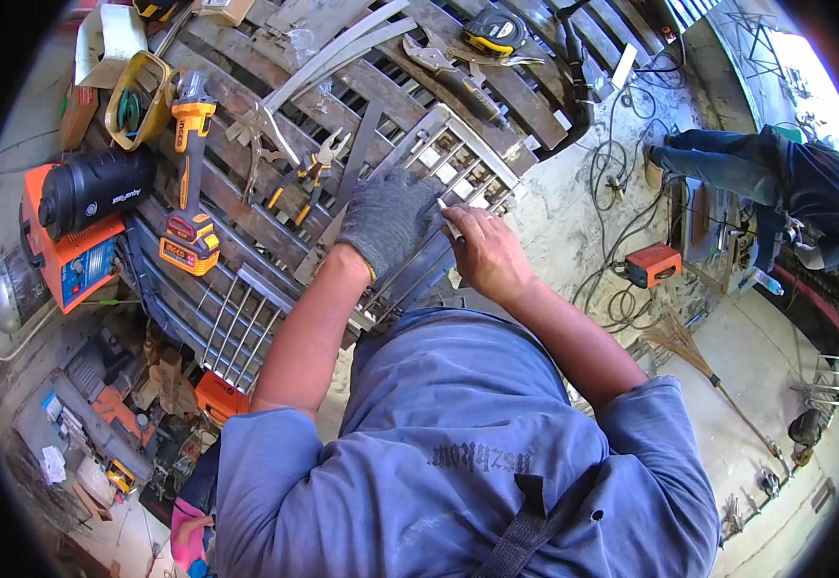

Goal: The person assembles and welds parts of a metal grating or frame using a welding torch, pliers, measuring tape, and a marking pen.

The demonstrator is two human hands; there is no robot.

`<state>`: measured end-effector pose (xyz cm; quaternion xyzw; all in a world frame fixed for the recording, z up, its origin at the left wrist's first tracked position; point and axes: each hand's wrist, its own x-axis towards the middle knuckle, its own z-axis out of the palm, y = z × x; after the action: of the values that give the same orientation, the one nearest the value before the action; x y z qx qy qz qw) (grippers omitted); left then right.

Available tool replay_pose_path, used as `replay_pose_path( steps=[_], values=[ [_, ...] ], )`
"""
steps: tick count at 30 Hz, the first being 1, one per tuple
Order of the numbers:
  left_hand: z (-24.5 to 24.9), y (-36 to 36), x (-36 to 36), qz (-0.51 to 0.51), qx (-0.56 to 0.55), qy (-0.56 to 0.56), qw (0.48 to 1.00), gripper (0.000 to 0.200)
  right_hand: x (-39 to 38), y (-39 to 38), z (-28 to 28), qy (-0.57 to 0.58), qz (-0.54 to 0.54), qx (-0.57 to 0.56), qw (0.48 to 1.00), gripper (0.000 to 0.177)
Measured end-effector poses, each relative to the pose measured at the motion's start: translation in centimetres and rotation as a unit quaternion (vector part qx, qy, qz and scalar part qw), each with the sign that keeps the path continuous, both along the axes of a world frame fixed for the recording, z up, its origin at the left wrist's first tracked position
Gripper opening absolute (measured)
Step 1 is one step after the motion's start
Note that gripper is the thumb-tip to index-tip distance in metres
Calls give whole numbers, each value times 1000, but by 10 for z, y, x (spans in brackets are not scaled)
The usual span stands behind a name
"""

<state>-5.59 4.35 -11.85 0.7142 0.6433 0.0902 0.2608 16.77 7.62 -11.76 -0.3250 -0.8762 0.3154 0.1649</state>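
Note:
My left hand (391,220), in a dark grey knit glove, lies on the welded metal grille (450,121) with its fingers curled over the bars. My bare right hand (490,252) is close beside it, fingertips pinched on a thin white-tipped stick (443,204). The stick's exact kind is hard to make out. Parallel rods and a flat edge form the grille, which rests on a slatted metal bench (246,154). Combination pliers (326,154) and locking pliers (270,135) lie left of the gloved hand.
On the bench are a cordless angle grinder (188,164), a tape measure (495,32) and a black bottle (97,193) atop an orange machine (73,260). Cables (612,193) snake over the floor near another orange machine (653,265). A co-worker (795,193) bends over at right; a broom (718,380) lies below.

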Motion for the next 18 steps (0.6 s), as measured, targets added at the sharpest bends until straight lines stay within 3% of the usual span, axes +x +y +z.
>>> replay_pose_path(
  steps=[11,14,17,18],
  values=[
    [-1,-7,5,34,61,-2,998,30,14,-2,21,-3,10,34,999,35],
    [0,-12,4,44,51,-11,998,50,9,2,12,-8,28,52,998,38],
    [0,-10,2,42,37,-47,997,53,5,3,2,-33,35,45,998,43],
    [2,-9,2,40,49,-43,997,45,4,3,2,-36,38,50,997,43]
  ],
)
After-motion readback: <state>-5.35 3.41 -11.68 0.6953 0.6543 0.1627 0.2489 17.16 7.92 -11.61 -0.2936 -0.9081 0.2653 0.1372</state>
